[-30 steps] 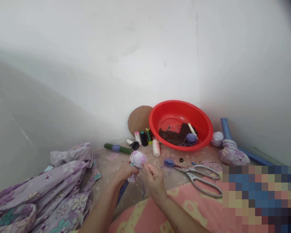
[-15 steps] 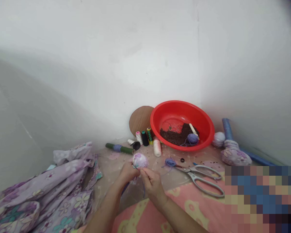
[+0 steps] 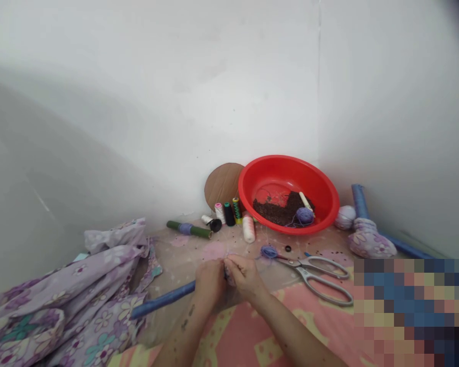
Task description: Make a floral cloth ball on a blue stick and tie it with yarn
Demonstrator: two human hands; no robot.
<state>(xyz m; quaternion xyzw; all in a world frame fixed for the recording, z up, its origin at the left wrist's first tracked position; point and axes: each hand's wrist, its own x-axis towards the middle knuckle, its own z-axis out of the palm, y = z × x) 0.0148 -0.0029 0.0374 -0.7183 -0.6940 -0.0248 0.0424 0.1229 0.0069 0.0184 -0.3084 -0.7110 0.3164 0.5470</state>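
Wall corner (image 3: 319,102) fills the top. Below it, pale sheet (image 3: 183,244) at the far edge, pink-and-yellow mat (image 3: 248,336) at the near edge. Bottom-right corner is pixelated, can't read it.

Floral cloth (image 3: 72,306) lies bunched off the sheet's left edge. Red basin (image 3: 288,173) sits at the far edge, in the corner, with dark beads (image 3: 275,211), a purple yarn ball (image 3: 304,216) and a small cream stick (image 3: 305,201) inside. Cardboard disc (image 3: 222,186) leans on the wall, just left of the basin.

Right of the basin: white ball (image 3: 345,217), floral stuffed piece (image 3: 371,242), blue rod (image 3: 359,201) against the wall.

Along the far edge, left of the basin: green tube (image 3: 189,229), thread spools (image 3: 229,214), white spool (image 3: 248,229). Scissors (image 3: 313,272) lie open near the mat, blades toward a small yarn tuft (image 3: 269,252).

Your left hand (image 3: 210,283) and right hand (image 3: 245,278) are both clenched, fingers meeting on a floral fabric ball (image 3: 229,272), held mid-sheet near the mat and mostly hidden. Blue tube (image 3: 162,300) runs out from under your left hand toward the floral cloth.
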